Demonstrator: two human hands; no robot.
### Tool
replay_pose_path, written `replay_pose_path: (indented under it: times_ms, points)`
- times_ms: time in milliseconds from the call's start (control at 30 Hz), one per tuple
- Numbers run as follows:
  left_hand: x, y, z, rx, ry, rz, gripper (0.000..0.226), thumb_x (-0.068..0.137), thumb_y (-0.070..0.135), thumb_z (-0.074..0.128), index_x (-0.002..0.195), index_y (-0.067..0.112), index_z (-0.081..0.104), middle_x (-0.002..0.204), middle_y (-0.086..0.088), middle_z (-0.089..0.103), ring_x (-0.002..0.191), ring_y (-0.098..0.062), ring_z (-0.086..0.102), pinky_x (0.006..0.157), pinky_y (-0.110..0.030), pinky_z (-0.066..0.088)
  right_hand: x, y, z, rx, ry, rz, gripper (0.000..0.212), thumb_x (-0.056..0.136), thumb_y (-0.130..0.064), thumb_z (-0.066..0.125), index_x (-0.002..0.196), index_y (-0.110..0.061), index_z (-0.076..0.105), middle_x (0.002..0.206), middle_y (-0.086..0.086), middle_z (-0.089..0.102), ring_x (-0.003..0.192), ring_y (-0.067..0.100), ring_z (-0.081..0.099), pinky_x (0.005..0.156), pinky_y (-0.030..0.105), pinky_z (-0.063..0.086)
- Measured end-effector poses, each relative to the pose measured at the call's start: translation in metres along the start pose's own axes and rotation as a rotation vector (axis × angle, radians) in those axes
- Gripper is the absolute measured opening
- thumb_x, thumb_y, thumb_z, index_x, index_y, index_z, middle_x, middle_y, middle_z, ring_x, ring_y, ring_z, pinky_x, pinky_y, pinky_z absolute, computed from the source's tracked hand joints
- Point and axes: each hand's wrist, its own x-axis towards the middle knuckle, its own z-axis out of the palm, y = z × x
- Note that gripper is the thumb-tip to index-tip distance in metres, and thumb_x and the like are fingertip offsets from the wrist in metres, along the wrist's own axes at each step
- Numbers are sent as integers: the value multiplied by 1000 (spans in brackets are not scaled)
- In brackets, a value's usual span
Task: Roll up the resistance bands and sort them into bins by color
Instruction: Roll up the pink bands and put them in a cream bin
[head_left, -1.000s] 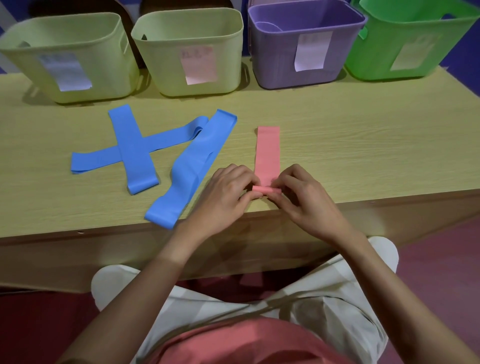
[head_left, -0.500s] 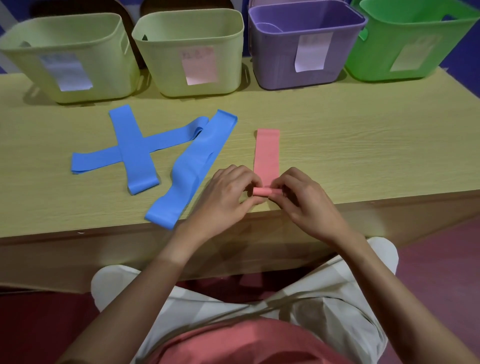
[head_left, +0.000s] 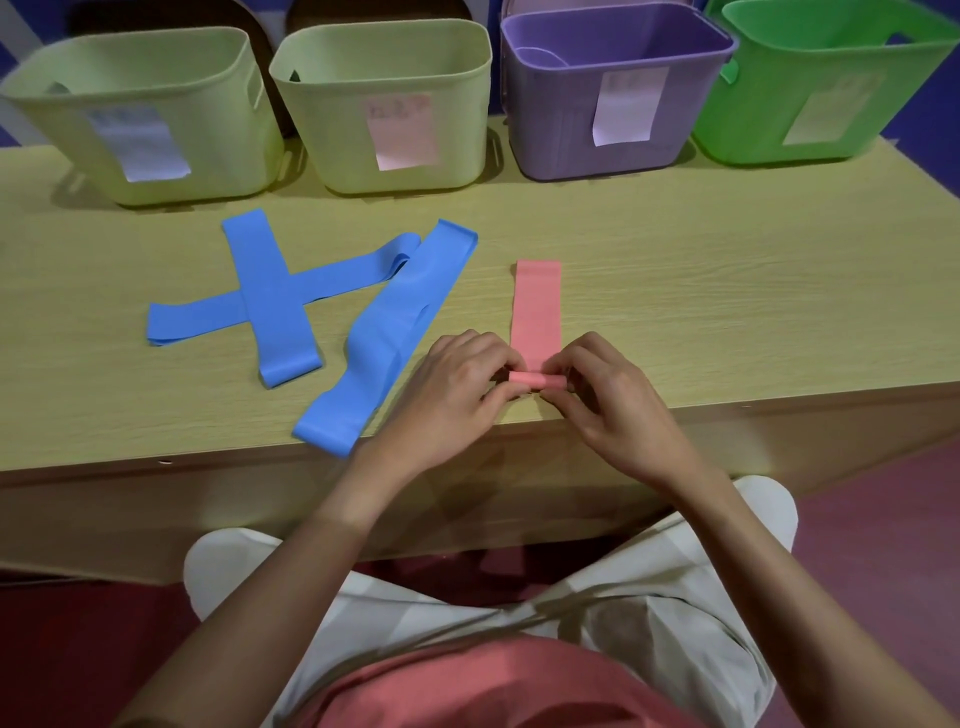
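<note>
Pink band: pink rubber, the pink band (head_left: 536, 317) lies on the counter (head_left: 727, 291) near its front edge, its near end wound into a small tight roll (head_left: 535, 379); most of its length is flat and not yet rolled.
Left hand: the left hand (head_left: 457, 395) is curled at the roll's left end, which is pinched by its fingers (head_left: 498, 364).
Right hand: the right hand (head_left: 618, 410) is curled at the roll's right end, likewise pinched by its fingers (head_left: 571, 364).
Blue bands: three blue bands (head_left: 270, 296) lie flat and unrolled to the left, two crossed, the third (head_left: 395, 332) slanting toward the counter's edge; none is judged started.
Bins: four bins stand along the far edge, two pale yellow-green (head_left: 145, 109) (head_left: 384, 98), one purple (head_left: 613, 88), one green (head_left: 831, 83); a pale curved shape shows inside the purple one, what it is cannot be told.
Progress: judged early, with one roll begun and four bands left to be sorted.
</note>
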Motion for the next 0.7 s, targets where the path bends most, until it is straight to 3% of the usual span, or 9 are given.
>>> replay_pose_path:
  times_ms: [167,400,533,700]
  points:
    - [-2,-1,0,-35,14,10,27,84,35,70,102,16,61,96,7,59,85,-13,53,80,-36,44,-1,-3,-1,-2,-3,-3,22,96,-29,56,105,-11,64,95,-5,51,78,9,51,67,28,45]
    - [-2,-2,2,-7,29,13,16,90,29,64,97,15,63,91,7,62,86,-16,53,80,-37,44,-1,-3,-1,6,-11,-2,24,97,-30,55,110,-13,64,95,-5,52,79,6,51,68,28,45]
    - [-2,-1,3,-11,26,-8,19,89,30,60,97,13,63,91,4,63,86,-17,53,79,-38,44,0,-2,-2,0,-23,-2,28,89,-26,67,113,-15,58,94,-8,50,78,2,48,69,20,40]
    - [-2,-1,1,-21,27,1,16,90,30,64,95,15,63,91,6,61,86,-16,52,78,-37,44,1,-2,-2,-2,-11,-9,15,89,-18,66,101,-12,60,91,-4,51,74,10,50,65,31,44]
